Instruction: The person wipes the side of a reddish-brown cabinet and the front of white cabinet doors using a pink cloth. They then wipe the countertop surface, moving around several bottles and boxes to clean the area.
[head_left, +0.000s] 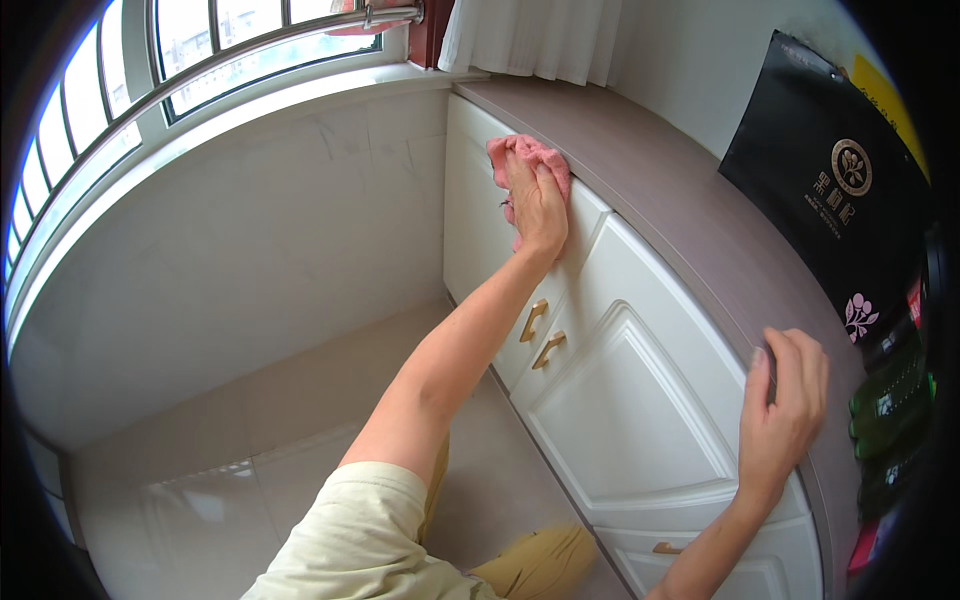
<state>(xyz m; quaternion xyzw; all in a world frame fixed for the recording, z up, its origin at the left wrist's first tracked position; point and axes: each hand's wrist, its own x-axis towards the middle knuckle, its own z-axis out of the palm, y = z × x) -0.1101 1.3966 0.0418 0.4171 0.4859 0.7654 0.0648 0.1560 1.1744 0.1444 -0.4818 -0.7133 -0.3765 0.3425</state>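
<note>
My left hand (538, 201) presses a pink cloth (555, 161) flat against the upper part of a white cabinet door (469, 217), just below the countertop edge. Some of the cloth is hidden beneath the palm and fingers. My right hand (787, 397) is at the front edge of the grey-brown countertop (675, 180), thumb apart from its loosely bent fingers, with nothing in it. Whether it touches the edge I cannot tell. Between the hands is a second white cabinet door (630, 405) with a raised panel.
Two gold handles (534, 320) jut from the doors, and a drawer (705, 562) has another. A black printed bag (810, 165) and green bottles (889, 412) stand on the countertop. A white curtain (532, 37) hangs behind. Left are a tiled wall (300, 202) and a barred window (247, 45).
</note>
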